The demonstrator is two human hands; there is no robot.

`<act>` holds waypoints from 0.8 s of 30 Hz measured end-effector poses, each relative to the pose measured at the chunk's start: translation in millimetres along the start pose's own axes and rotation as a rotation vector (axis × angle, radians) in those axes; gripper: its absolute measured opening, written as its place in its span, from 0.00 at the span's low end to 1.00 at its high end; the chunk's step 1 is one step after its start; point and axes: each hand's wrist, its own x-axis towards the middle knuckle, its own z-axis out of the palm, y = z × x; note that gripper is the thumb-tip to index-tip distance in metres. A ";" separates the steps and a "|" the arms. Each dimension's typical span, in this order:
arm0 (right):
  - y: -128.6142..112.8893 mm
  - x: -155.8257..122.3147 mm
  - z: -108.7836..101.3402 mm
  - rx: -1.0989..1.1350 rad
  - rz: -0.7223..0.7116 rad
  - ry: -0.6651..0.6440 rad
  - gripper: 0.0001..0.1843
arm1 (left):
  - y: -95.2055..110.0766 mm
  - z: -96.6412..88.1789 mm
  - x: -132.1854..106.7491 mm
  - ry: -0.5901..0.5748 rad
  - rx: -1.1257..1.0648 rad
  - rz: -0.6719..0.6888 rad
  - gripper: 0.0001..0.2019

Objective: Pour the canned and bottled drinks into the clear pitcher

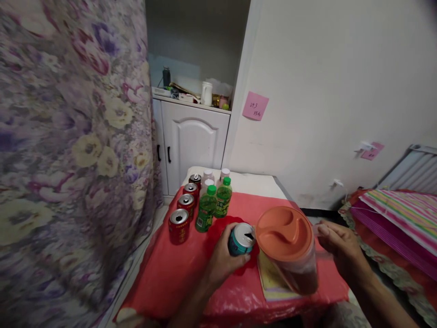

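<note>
My left hand (221,259) is wrapped round an opened teal drink can (240,246), tilted toward the pitcher. The can's mouth is close to the spout side of a clear plastic pitcher (300,269) with an orange lid (283,232). My right hand (339,241) grips the pitcher's handle. Dark liquid shows low inside the pitcher, which leans above a yellow cloth or booklet (268,278). Beneath the can is a red scalloped dish (215,232), partly hidden by my left hand. Whether liquid leaves the can I cannot tell.
Red drink cans (179,226) stand in a row at the table's left side. Beside them are green-capped bottles (206,209) and white-capped bottles (225,173). A red cover (177,273) lies over the table. A floral curtain (78,136) hangs at left; a bed (403,218) is at right.
</note>
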 end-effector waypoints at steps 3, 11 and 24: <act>1.7 -2.0 3.2 0.023 0.002 -0.001 0.27 | 2.3 0.2 0.4 0.000 -0.012 -0.009 0.35; 5.6 -4.7 9.6 0.136 0.030 0.032 0.27 | 10.7 -2.3 1.2 0.015 -0.076 -0.009 0.35; 22.1 -6.1 0.6 0.415 -0.003 0.246 0.16 | 12.7 -5.2 5.2 0.059 -0.003 -0.094 0.35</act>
